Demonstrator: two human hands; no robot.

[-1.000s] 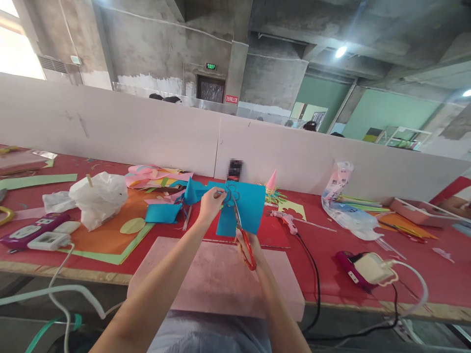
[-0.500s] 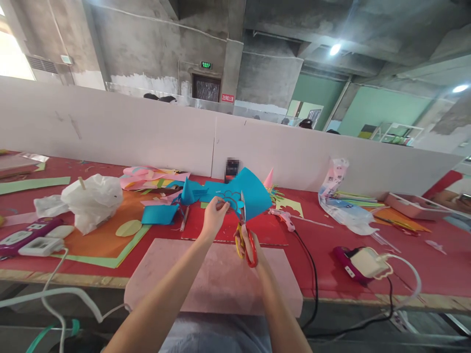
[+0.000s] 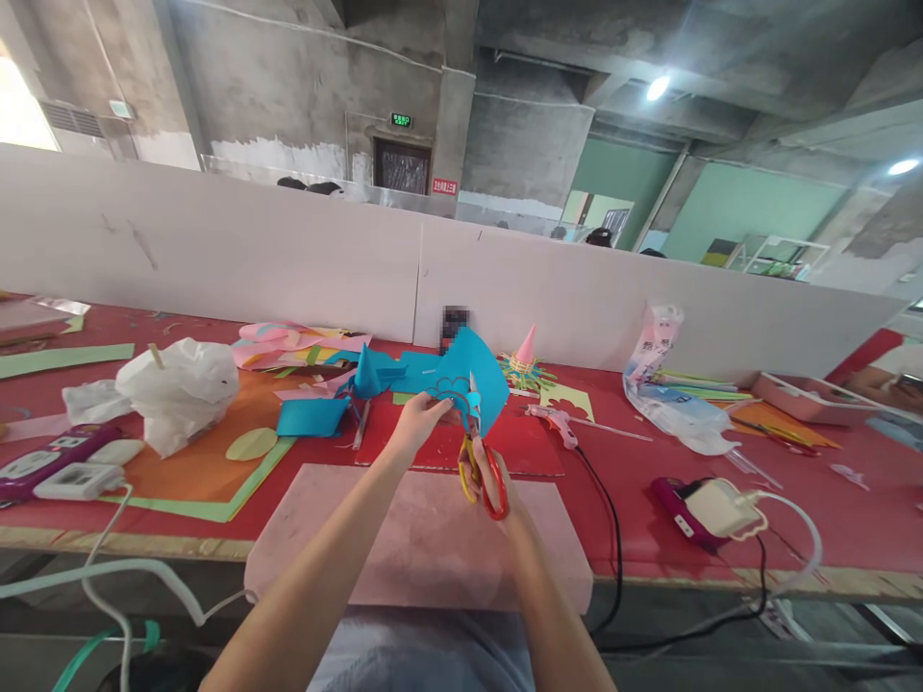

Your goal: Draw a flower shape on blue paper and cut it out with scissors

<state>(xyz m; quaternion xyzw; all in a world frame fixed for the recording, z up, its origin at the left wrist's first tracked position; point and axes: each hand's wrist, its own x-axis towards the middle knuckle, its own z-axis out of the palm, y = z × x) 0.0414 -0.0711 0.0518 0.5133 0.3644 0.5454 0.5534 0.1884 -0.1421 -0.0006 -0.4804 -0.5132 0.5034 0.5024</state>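
Above the middle of the table a curved sheet of blue paper [image 3: 485,370] with a scalloped outline drawn on it is pinched at its lower left by my left hand [image 3: 424,419]. The scissors [image 3: 496,490], with one red and one yellow handle, are held in my right hand [image 3: 497,481]. Their blades point up and away from me, and the paper lies at the blades. Whether the blades are fully closed is too small to tell. Behind the paper lies a red board [image 3: 404,444].
A pink glue gun [image 3: 559,424] with a black cable lies right of my hands. A pink cone [image 3: 529,344] stands behind it. White crumpled plastic [image 3: 180,384] and orange paper [image 3: 194,461] are left. A pink pad [image 3: 433,548] covers the near edge. A power strip [image 3: 692,514] sits right.
The blue sheet has turned and curls more narrowly to the right, uncovering the pink cone. My left hand has shifted slightly, still pinching the paper. My right hand still holds the scissors.
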